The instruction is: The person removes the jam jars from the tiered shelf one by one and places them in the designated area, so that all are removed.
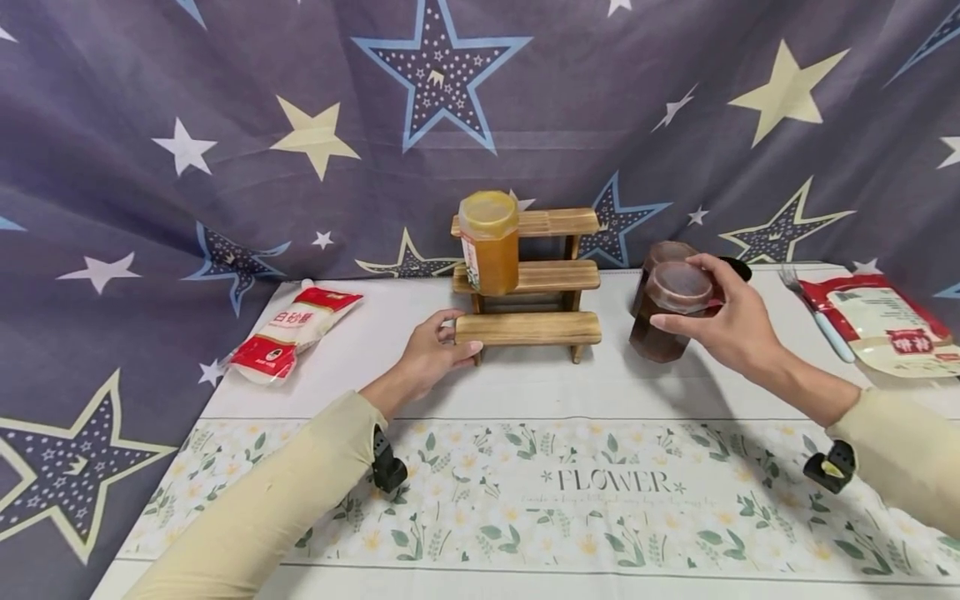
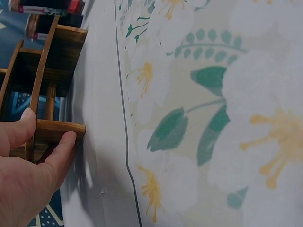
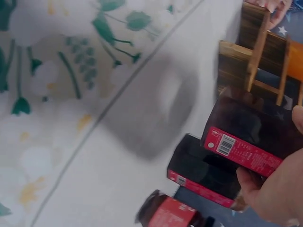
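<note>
A three-tier wooden step stand (image 1: 528,329) stands in the middle of the table. My left hand (image 1: 435,354) pinches the left end of its lowest step, as the left wrist view (image 2: 28,170) also shows. A yellow-lidded jar of amber honey (image 1: 498,258) sits toward the left of the middle step. To the right, my right hand (image 1: 731,321) grips a dark jar with a translucent lid (image 1: 663,337). In the right wrist view this jar (image 3: 251,127) is raised over the cloth and has a red barcode label. A similar dark jar (image 3: 201,165) stands behind it, partly hidden.
A red and white bag of sugar (image 1: 296,333) lies at the left. On the right are a fork with a light blue handle (image 1: 832,333) and a red and cream packet (image 1: 892,325). A red-labelled dark bottle (image 3: 173,213) is beyond the jars. Starred fabric (image 1: 600,108) hangs behind.
</note>
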Demonstrator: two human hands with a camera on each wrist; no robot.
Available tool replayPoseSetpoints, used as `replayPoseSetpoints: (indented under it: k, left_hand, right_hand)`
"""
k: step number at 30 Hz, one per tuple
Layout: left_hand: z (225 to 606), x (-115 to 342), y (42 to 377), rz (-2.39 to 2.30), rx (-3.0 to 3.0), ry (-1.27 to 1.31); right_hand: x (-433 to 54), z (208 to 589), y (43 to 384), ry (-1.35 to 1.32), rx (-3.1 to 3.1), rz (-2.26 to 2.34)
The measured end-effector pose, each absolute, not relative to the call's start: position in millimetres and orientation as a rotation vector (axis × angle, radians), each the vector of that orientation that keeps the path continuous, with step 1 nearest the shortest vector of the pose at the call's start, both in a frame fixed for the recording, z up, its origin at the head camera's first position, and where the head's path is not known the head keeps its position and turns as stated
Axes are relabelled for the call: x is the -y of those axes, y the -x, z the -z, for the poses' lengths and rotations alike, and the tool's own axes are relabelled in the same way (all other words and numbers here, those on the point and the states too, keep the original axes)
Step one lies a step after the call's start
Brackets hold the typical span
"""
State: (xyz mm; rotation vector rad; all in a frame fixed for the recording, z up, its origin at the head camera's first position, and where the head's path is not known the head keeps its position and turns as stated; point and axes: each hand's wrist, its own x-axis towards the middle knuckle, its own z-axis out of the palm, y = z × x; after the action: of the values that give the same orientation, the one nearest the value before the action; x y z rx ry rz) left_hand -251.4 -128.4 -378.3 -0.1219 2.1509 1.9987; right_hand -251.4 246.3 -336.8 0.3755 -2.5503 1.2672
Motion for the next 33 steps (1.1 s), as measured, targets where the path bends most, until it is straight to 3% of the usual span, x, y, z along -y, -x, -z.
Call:
replayPoseSetpoints:
  k: [33]
  left_hand:
    - [378, 127, 252, -1.987, -2.161, 0.118]
  right_hand:
    - [-253, 369, 250, -0.418, 2.548, -1.213]
